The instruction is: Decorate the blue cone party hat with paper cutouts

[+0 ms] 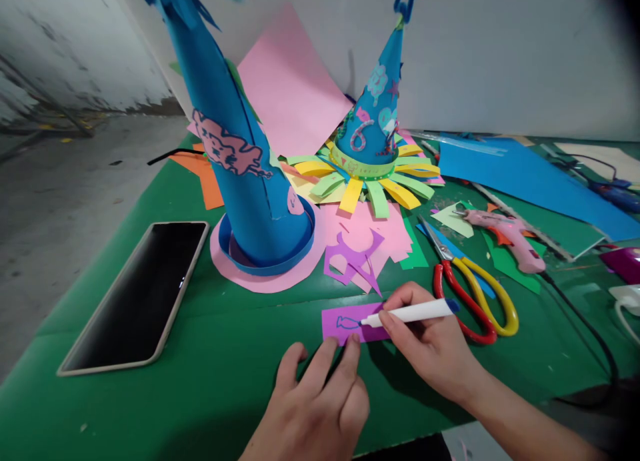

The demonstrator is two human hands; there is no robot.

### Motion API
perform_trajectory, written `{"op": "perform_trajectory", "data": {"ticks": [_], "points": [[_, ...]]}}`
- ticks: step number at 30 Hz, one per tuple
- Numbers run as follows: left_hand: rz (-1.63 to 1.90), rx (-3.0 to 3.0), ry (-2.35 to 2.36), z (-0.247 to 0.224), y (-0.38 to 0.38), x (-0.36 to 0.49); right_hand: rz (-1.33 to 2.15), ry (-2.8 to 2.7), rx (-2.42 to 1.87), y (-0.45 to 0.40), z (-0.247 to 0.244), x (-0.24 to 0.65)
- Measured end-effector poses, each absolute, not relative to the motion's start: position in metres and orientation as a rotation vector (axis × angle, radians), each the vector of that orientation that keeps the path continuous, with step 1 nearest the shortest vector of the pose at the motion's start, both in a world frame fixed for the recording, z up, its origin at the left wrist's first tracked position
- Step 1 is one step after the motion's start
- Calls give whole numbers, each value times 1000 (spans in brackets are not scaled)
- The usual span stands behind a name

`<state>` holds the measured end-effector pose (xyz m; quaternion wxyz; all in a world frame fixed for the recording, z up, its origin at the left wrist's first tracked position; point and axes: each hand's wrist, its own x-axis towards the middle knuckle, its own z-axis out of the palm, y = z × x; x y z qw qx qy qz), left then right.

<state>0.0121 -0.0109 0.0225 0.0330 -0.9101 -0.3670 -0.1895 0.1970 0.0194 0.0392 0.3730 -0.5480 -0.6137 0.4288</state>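
Note:
My right hand (433, 341) grips a white marker (407, 313) with a dark blue end, its tip touching a small purple paper strip (330, 321). A small fish-like outline in dark ink shows on the strip. With fingers apart and slightly bent, my left hand (325, 401) rests its fingertips on the strip's lower edge. Right of my right hand lie scissors (463, 274) with one red and one yellow handle. Just beyond the strip are purple paper offcuts (343, 257) on pink paper pieces.
A tall blue paper cone (240, 174) stands on a pink disc at left, near a phone (140, 294). Behind is a decorated cone hat (373, 114) with looped paper strips. A pink glue gun (507, 234), its cord, and blue sheet (530, 181) occupy the green table's right (225, 341).

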Motion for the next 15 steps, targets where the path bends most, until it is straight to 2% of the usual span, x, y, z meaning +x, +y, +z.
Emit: {"op": "perform_trajectory", "data": {"ticks": [15], "points": [[-541,-2809,-1114,22,-12,11,1117,-1366,-1314,21,38,200]]}}
